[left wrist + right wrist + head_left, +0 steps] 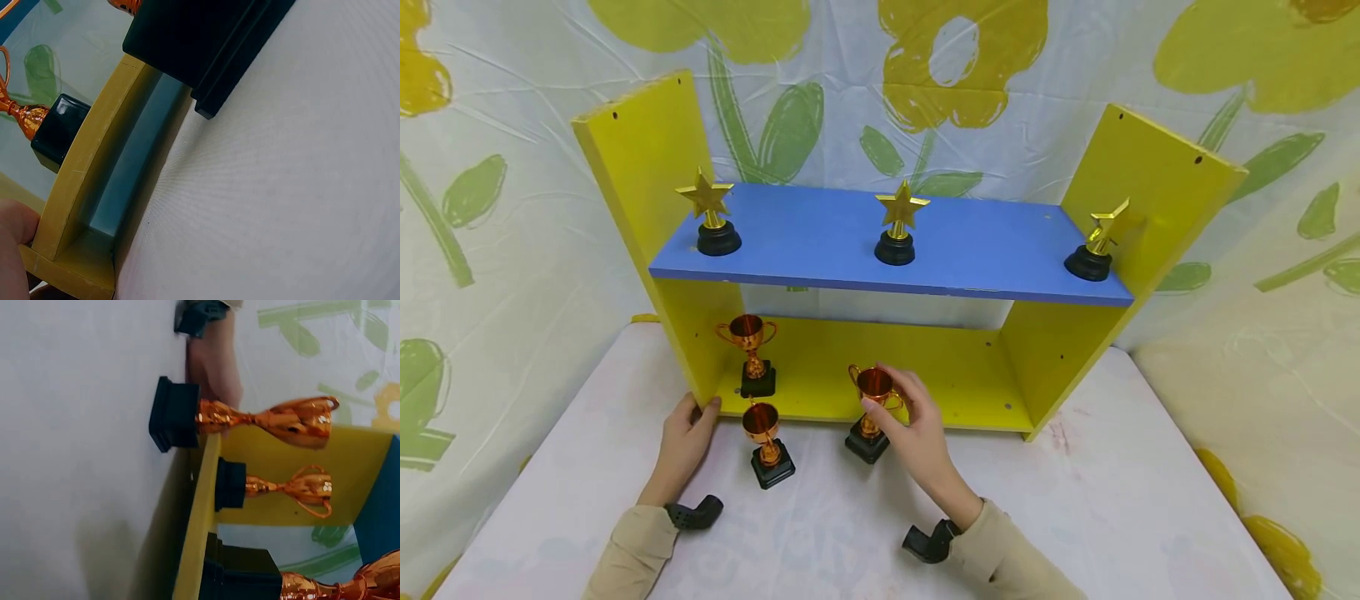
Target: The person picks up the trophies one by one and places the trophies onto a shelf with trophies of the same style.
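lower shelf (973, 382) has room right of obstructing cups (769, 452)

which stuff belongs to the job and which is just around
Job, likely:
trophy cup in right hand
trophy cup on table
trophy cup on lower shelf
yellow-blue shelf unit
three gold star trophies

Just around:
flowered backdrop
black wrist devices

The cups (874, 387) look glossy and metallic, the shelf (808, 229) smooth painted wood.
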### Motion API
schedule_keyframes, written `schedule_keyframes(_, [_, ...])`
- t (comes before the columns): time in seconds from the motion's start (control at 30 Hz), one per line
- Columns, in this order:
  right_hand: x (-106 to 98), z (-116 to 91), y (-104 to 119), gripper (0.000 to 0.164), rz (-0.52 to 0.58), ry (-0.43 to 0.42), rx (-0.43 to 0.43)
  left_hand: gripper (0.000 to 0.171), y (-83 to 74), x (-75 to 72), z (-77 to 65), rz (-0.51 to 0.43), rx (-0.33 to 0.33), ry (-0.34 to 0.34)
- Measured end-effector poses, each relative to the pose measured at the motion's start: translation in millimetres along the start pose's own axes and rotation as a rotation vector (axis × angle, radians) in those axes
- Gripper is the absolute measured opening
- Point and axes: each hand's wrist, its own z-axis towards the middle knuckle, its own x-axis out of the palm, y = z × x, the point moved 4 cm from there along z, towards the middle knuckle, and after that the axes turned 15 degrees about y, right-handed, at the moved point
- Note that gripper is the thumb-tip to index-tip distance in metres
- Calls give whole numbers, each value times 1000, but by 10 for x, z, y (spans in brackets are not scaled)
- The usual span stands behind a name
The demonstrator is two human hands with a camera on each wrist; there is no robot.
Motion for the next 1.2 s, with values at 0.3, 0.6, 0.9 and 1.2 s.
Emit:
schedule_keyframes(0.3, [-97, 152, 2, 47, 20, 52, -100, 43, 10, -4, 3, 14, 9, -4])
schedule_keyframes(0.6, [-137, 250, -121, 47, 35, 153, -104, 43, 12, -9, 5, 20, 12, -4])
schedule_keyframes(0.9, [-157, 309, -223, 47, 74, 162, -91, 44, 22, 1, 11, 16, 6, 3])
schedule_keyframes(1.2, [-165, 336, -259, 47, 80, 158, -88, 44, 32, 1, 17, 16, 5, 7])
